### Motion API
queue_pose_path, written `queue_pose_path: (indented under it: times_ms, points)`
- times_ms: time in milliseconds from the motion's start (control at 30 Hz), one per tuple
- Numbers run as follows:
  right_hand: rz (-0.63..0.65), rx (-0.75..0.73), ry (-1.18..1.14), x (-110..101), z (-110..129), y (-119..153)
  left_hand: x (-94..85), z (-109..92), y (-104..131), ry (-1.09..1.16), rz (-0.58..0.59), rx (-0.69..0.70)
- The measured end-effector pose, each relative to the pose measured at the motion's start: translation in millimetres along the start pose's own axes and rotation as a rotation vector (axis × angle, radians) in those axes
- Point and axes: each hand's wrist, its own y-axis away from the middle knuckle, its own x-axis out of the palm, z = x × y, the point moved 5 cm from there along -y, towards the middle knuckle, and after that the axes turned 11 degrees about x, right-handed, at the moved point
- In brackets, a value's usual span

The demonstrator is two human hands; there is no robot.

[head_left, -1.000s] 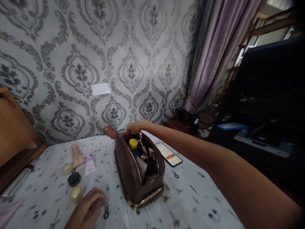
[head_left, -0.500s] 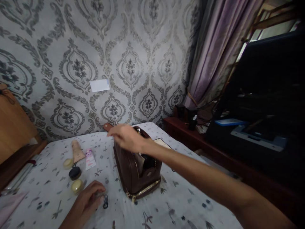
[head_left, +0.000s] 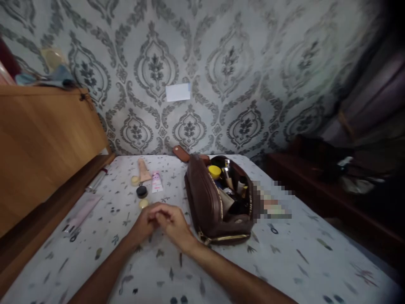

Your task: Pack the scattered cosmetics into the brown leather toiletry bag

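My left hand and my right hand meet above the patterned cloth, fingers curled together; anything between them is hidden. To their right stands an unzipped brown bag with a yellow round container, bottles and tubes inside. Just beyond my left hand is a pale yellow jar, partly covered by the fingers. Behind it are a black-lidded jar, a second yellowish jar, a beige tube and a pink-and-white tube.
A pale pink item and a clear slim case lie at the left, beside a wooden cabinet. A brown strap lies behind the bag. Blurred-out items sit right of it, near a dark red ledge.
The view has turned left. My right hand has come away from above the bag and down to my left hand, and the two are now together.
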Motion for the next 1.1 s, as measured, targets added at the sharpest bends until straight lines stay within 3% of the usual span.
queue_pose_path:
  times_ms: [100, 200, 333, 433, 600, 767, 967, 1100]
  points:
    - [-0.163, 0.226, -0.230, -6.8, -32.4, -23.7, -17.6, 0.1, -5.5, 0.007, -0.090, -0.011]
    - [-0.283, 0.291, -0.290, -8.1, -55.5, -34.8, -37.9, 3.2, -4.4, 0.000, -0.240, -0.055]
    - [-0.298, 0.265, -0.267, -2.6, -73.1, -36.9, -63.2, 6.8, -2.4, 0.036, -0.416, -0.069]
    - [-0.273, 0.228, -0.240, -1.3, -78.6, -36.4, -79.1, 10.3, -1.3, -0.056, -0.529, -0.104]
    - [-0.242, 0.189, -0.191, -2.2, -81.1, -34.9, -96.6, 19.8, 6.0, -0.282, -0.607, -0.177]
    - [-0.210, 0.153, -0.136, 0.7, -79.3, -32.3, -112.3, 32.0, 15.7, -0.553, -0.569, -0.262]
    - [-0.193, 0.135, -0.070, 2.4, -77.3, -31.7, -122.9, 57.1, 14.0, -0.603, -0.345, -0.321]
    - [-0.177, 0.133, -0.035, 2.8, -74.6, -30.5, -124.0, 52.5, 9.7, -0.570, -0.194, -0.268]
